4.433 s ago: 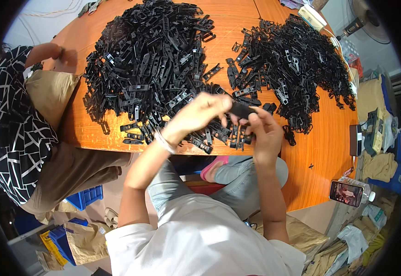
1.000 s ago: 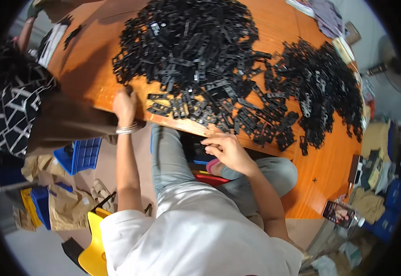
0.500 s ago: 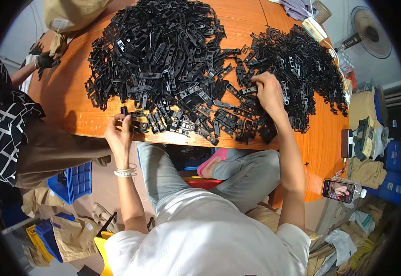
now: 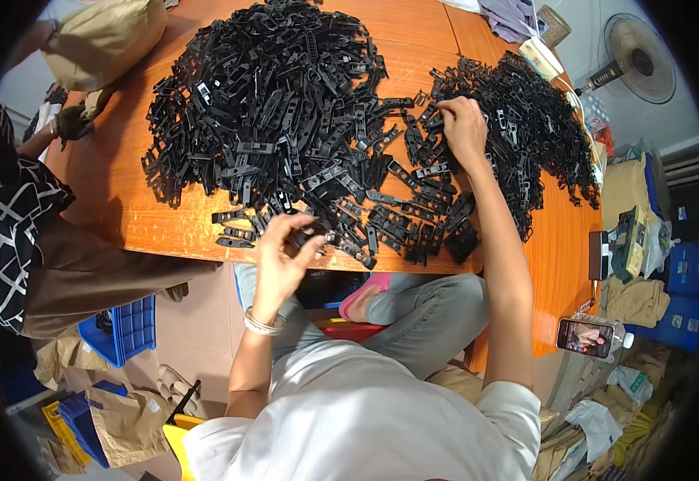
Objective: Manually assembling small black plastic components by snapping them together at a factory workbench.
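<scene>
My left hand (image 4: 279, 260) is at the table's near edge, fingers and thumb curled round a small dark piece, which looks like a black plastic clip-shaped part (image 4: 308, 234). The fingers partly hide it. My right hand (image 4: 465, 132) reaches farther out, at the left side of the smaller heap of black parts (image 4: 525, 120). Its fingers are bent together among loose parts; what they grip, if anything, is hidden. Between my hands lie several loose black clip-shaped parts (image 4: 401, 212). A larger heap of black parts (image 4: 261, 96) rises beyond my left hand.
A co-worker's gloved hand (image 4: 73, 124) is at the table's left side, near a tan sack (image 4: 105, 44). A phone (image 4: 586, 337) and a black box (image 4: 598, 255) are at the right edge. A fan (image 4: 642, 60) stands beyond. A blue crate (image 4: 129, 333) is on the floor.
My left hand has moved right along the near edge, away from the left end of the loose parts. My right hand has shifted slightly farther out. The tan sack has moved left.
</scene>
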{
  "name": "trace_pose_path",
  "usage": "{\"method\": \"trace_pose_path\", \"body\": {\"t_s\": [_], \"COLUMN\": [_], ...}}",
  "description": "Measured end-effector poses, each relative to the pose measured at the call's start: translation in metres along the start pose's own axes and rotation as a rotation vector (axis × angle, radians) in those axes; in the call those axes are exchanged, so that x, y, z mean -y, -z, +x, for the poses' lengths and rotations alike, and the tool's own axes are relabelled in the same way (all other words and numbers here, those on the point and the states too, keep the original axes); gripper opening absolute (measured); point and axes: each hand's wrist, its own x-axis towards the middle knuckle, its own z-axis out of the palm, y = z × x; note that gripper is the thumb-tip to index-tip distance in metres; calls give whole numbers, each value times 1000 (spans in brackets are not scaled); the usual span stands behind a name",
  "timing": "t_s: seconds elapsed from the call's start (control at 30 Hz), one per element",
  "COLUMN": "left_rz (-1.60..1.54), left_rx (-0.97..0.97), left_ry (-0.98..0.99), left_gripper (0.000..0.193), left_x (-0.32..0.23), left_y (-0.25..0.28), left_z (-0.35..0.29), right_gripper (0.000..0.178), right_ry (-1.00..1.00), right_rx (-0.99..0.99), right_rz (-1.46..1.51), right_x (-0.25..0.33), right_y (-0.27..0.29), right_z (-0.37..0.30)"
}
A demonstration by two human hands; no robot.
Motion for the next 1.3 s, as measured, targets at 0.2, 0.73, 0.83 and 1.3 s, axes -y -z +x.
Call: {"method": "trace_pose_path", "body": {"t_s": [0.2,0.73,0.83,1.3], "left_rz": [34,-497,-487,-861], "left_rx": [113,107,100,421], "left_ry": [-31,56,-34,241], "left_gripper": [27,32,33,25], "left_x": [-14,-4,-2,-16], "left_y": [-18,-31,-40,-38], "left_z": [-4,12,11,8], "right_gripper": [12,9,13,15], "right_ry": [-114,192,331,55], "right_rx": [186,360,420,305], "right_rz": [-182,416,576,835], "right_x": [-1,81,129,135], "right_y": [-49,36,73,83], "right_z": [20,-30,-64,-115]}}
